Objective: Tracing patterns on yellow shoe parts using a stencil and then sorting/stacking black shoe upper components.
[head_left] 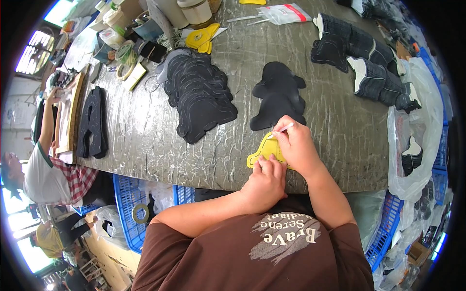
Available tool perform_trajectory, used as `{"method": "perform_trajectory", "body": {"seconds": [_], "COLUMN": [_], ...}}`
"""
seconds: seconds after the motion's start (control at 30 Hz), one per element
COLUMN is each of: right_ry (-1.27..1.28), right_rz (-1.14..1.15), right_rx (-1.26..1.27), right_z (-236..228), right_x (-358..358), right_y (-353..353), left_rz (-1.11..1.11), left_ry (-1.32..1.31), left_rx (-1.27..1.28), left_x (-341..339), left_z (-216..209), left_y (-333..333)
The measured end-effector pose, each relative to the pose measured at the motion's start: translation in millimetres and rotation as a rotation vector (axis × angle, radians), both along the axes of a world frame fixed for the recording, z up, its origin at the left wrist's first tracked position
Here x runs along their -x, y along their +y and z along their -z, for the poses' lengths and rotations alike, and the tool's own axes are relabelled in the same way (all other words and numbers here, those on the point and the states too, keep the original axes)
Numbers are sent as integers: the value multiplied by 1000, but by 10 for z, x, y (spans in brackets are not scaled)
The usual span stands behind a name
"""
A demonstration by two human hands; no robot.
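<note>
A flat yellow template [266,147] with slots cut in it lies at the table's near edge. My left hand [264,178] is curled, its fingertips pressing the template down. Between the thumb and fingers of my right hand [297,148] is a thin white marking pen [287,127], its lower end on the template's upper edge. What lies under the template is mostly hidden. Just beyond it are black cut pieces [279,99], plain on top. To their left, a fanned pile of black pieces [204,99] carries pale drawn lines.
Stacks of black pieces with white edges [371,80] stand at the right, near a clear plastic bag [417,145]. More yellow templates [203,38], tape rolls and tubs crowd the back left. A co-worker [53,177] is at the table's left end. Blue crates [130,208] sit below the edge.
</note>
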State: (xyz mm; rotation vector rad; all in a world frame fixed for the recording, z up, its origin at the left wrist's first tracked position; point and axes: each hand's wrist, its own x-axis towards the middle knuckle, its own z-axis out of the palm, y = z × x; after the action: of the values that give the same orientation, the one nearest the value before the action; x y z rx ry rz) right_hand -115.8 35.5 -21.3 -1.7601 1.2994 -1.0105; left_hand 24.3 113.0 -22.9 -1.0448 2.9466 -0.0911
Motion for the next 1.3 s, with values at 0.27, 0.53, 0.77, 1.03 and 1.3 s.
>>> {"method": "perform_trajectory", "body": {"seconds": [0.27,0.53,0.77,1.03,1.3], "right_ry": [21,89,59,32,57], "right_rz": [55,111,142,148,214], "right_rx": [51,39,6,39,45], "right_z": [51,-3,-4,56,85], "right_x": [14,46,97,145,247], "right_y": [-30,-22,18,54,171], "left_rz": [-5,-1,11,11,-5], "left_ry": [-16,-3,18,23,28], "left_rx": [-16,-19,-23,-23,-37], "left_x": [-5,-18,-16,-9,-16], "left_z": [15,9,8,17,18], "left_y": [-4,-10,-14,-8,0]}}
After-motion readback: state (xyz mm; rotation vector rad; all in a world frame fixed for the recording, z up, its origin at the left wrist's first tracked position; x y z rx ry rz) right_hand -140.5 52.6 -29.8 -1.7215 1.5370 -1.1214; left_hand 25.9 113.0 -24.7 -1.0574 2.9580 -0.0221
